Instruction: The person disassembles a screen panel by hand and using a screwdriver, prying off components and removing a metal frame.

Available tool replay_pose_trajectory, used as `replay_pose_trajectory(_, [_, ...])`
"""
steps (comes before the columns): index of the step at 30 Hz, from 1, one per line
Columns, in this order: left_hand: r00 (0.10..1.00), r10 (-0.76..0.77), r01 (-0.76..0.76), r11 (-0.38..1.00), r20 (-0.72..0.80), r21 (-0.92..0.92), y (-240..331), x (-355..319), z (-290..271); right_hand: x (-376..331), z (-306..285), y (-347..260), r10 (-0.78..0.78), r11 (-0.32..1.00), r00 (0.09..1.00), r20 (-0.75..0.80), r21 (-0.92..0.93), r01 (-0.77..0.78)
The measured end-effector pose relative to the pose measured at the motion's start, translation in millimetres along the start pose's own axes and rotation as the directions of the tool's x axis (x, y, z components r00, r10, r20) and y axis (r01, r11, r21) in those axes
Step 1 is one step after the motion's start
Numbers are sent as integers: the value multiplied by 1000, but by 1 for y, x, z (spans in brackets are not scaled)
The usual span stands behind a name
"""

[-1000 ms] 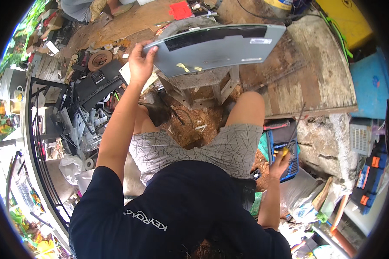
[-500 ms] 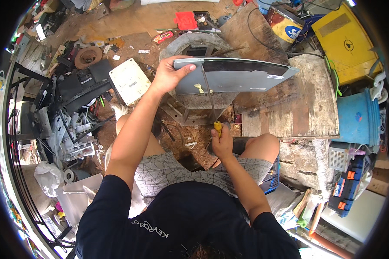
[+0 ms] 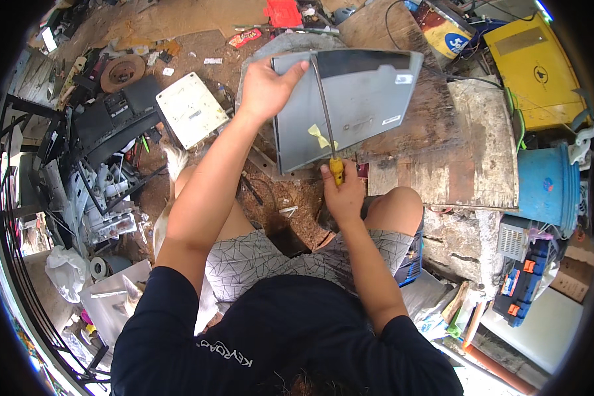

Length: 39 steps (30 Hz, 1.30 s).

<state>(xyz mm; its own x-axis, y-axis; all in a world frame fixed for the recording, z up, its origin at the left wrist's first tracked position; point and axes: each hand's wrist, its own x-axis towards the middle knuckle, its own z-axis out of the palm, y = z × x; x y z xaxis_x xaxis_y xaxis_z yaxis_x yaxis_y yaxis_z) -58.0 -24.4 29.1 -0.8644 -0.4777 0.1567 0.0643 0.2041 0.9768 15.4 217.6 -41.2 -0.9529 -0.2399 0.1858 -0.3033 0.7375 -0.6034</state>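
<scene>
The left hand (image 3: 268, 91) gripped the upper left corner of a flat, grey, rectangular panel (image 3: 362, 100), thumb on its face. Just below, the right hand (image 3: 344, 198) had fingers curled around a yellow-handled metal screwdriver (image 3: 336, 169), its long shaft crossing that face.

The fingers of the left hand (image 3: 268, 90) are hidden behind the grey panel (image 3: 363, 99), whose upper left corner that hand covers. The right hand (image 3: 344, 197) hides part of the screwdriver's (image 3: 337, 171) yellow handle; whether its tip touches the panel is too small to tell. The panel screens much of the round grey stand (image 3: 287, 43). The right thigh partly covers a blue case (image 3: 412, 261). The top edge cuts off a red tray (image 3: 284, 13).
</scene>
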Motion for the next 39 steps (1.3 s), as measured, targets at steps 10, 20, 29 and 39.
replay_pose_trajectory(10, [929, -366, 343, 905, -53, -252, -64, 5, 5, 20, -59, -2, -119, 989, 967, 224, 111, 96])
replay_pose_trajectory(20, [852, -462, 469, 882, -247, -34, -122, 10, 4, 59, -68, -22, -164, 977, 929, 332, -76, 199])
replay_pose_trajectory(29, [851, -422, 525, 668, -311, 528, -134, 5, 5, 73, -64, -42, -298, 900, 890, 344, -210, 382])
replay_pose_trajectory(39, [882, -248, 453, 682, -400, 575, -143, -23, 28, 46, -41, -60, -207, 803, 866, 455, -427, 416])
